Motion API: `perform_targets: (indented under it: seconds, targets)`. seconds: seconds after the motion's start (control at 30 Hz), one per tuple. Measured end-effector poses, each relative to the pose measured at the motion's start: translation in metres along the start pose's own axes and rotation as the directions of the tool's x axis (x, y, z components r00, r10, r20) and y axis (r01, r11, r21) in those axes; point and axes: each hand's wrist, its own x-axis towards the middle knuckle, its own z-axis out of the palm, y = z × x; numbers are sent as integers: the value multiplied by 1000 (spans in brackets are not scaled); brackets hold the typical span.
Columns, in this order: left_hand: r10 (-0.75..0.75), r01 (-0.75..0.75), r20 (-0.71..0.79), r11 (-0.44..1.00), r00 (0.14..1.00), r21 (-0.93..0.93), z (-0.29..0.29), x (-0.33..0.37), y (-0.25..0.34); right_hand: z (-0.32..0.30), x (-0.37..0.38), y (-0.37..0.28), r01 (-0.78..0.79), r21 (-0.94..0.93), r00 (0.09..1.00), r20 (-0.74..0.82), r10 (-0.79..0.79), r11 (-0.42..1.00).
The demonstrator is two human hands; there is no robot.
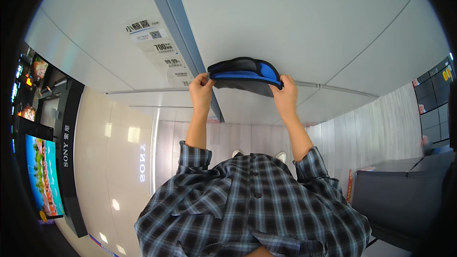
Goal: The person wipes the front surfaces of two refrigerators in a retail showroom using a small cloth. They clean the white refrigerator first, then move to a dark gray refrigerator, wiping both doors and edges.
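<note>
While the left hand (201, 94) and right hand (286, 97) each pinch one end, a curved black, grey and bright-blue fabric piece (243, 74) spans between them, against the backdrop of a smooth pale-grey panel (285, 19) beyond both hands. Should either pinch loosen, that end would probably droop or slip free; uneven pulling could twist it.

On your left, a lit television (45, 173) with a partly turquoise picture stands by a long black panel (70, 185), near glossy beige floor tiles (97, 133). To your right are pale wood-look flooring (364, 119) and a dark grey boxy unit (395, 192); ahead, a printed sheet (157, 43).
</note>
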Motion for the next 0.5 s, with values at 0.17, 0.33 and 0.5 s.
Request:
perform_targets:
  seconds: [0.17, 0.33, 0.5]
  targets:
    - [-145, 127, -39, 949, 989, -290, 14, 7, 40, 8, 17, -6, -2, -55, 995, -104, -4, 998]
    - [5, -45, -122, 941, 993, -335, 3, 16, 78, -14, 41, -42, 41, -48, 985, -165, -49, 998]
    - [151, -195, -143, 904, 978, -380, 1, 26, 128, -48, 78, -82, 187, -8, 937, -299, -181, 982]
